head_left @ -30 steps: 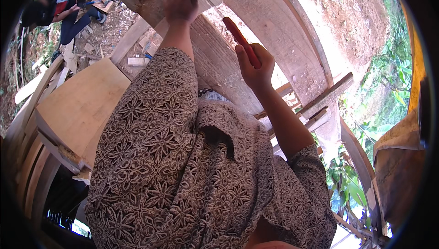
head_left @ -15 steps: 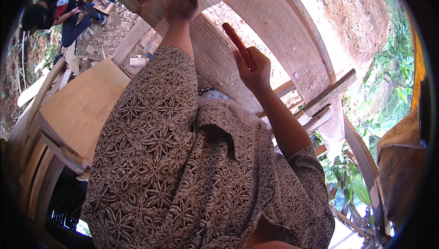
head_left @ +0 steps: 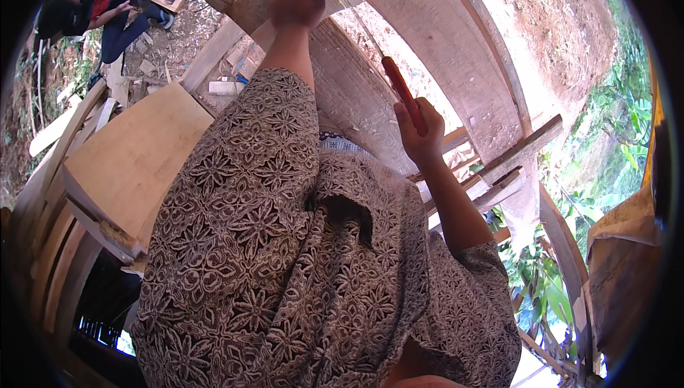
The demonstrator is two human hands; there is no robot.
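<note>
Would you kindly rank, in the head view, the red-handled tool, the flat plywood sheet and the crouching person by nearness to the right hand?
1. Red-handled tool: gripped in the right hand.
2. Flat plywood sheet: lower left.
3. Crouching person: far upper left.

No labels, signs or screens show. The only thing like a package is a small white box-shaped object (head_left: 224, 88) lying on the littered ground just beyond the far end of the pale wooden board (head_left: 132, 156); it is too small to tell whether it really is packaging.
</note>
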